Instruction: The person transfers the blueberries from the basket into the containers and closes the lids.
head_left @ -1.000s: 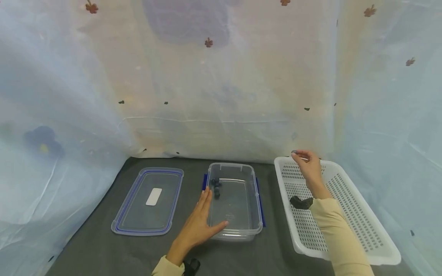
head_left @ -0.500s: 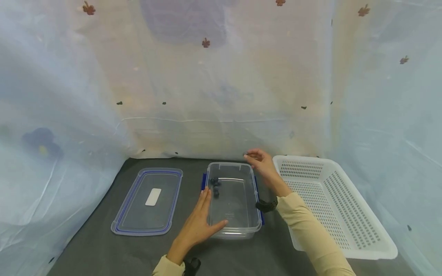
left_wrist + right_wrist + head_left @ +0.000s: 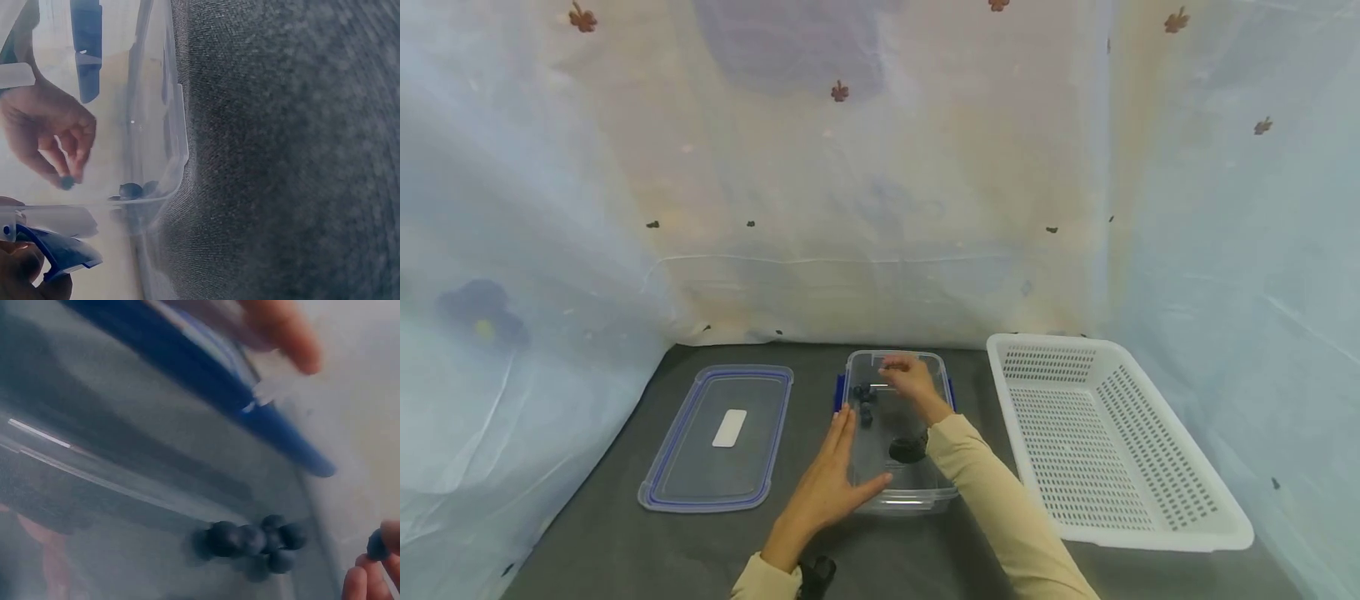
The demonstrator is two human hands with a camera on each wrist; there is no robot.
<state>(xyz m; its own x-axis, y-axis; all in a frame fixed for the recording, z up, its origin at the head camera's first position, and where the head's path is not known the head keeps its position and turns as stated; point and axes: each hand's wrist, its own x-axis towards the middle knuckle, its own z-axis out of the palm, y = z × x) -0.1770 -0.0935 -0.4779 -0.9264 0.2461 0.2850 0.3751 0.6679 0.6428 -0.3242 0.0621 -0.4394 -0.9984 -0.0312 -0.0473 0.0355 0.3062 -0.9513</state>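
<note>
My right hand [image 3: 913,387] is over the clear plastic container [image 3: 917,498], pinching a single blueberry [image 3: 67,182] between thumb and fingertips. In the right wrist view that blueberry [image 3: 377,545] shows at the right edge. Several blueberries [image 3: 250,540] lie clustered on the container's floor, toward its left side. My left hand [image 3: 822,493] rests along the container's left side, fingers straight and thumb spread toward the front rim. Seen from the left wrist, its fingers are beside a folded-down blue latch [image 3: 59,250].
Left of the container lies its flat clear lid [image 3: 700,471] with a blue seal and a white label [image 3: 730,427]. A white perforated basket [image 3: 1075,458] stands on the right. Patterned sheeting [image 3: 880,292] hangs behind the dark tabletop [image 3: 647,554].
From above the basket my right hand has travelled left with the blueberry and come down over the container. My left hand has stayed in place.
</note>
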